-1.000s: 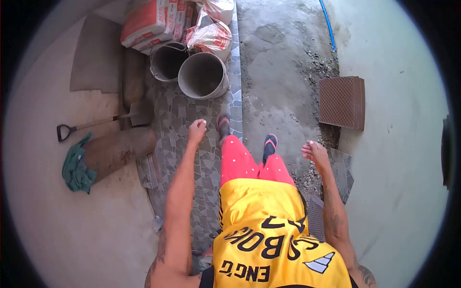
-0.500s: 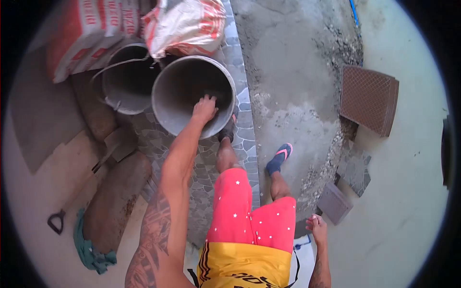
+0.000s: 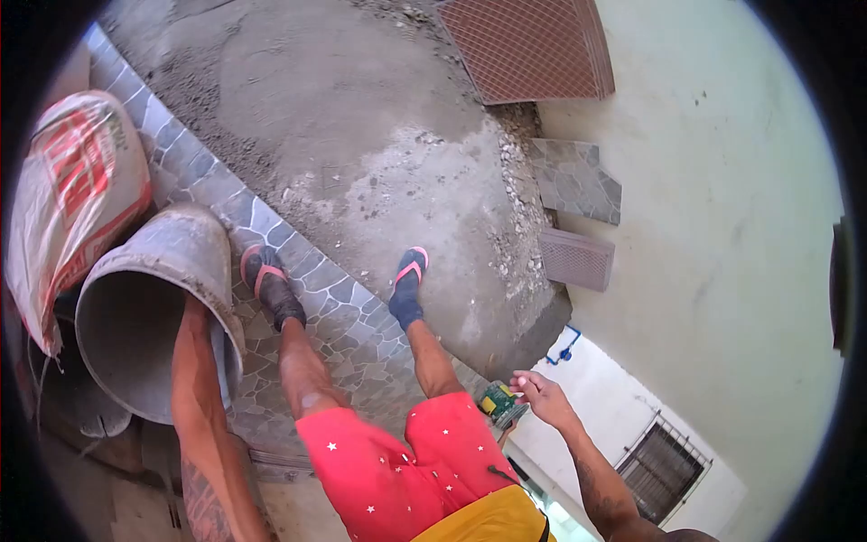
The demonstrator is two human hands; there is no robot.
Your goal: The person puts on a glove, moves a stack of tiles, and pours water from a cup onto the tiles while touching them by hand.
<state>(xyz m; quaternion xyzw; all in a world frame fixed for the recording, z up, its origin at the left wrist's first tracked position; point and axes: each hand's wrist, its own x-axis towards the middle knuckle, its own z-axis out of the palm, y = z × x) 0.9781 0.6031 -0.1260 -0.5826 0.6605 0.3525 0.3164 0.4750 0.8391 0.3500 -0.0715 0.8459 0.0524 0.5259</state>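
Note:
A large grey bucket (image 3: 194, 239) stands tilted on the stone-patterned tiles at the left, its mouth facing me. My left arm reaches into it. The left hand itself is hidden behind the bucket's wall, and whether it holds anything does not show. My right hand (image 3: 540, 395) hangs in the air at the lower right with its fingers apart and nothing in them. Just left of it, farther down, is a green and yellow object (image 3: 498, 404). A white and red sack (image 3: 86, 181) leans beside the bucket.
Another bucket (image 3: 95, 406) is partly hidden behind the grey one. Rough wet cement (image 3: 307, 117) lies ahead, bordered by patterned tiles (image 3: 316, 271). Brown tiles (image 3: 528, 45), a stone-patterned piece (image 3: 578, 181) and a smaller tile stack (image 3: 576, 259) rest against the pale wall.
The view has turned, and the sack and bucket now appear farther left. The grey bucket has tipped over to a slant. My left hand has gone out of sight inside it.

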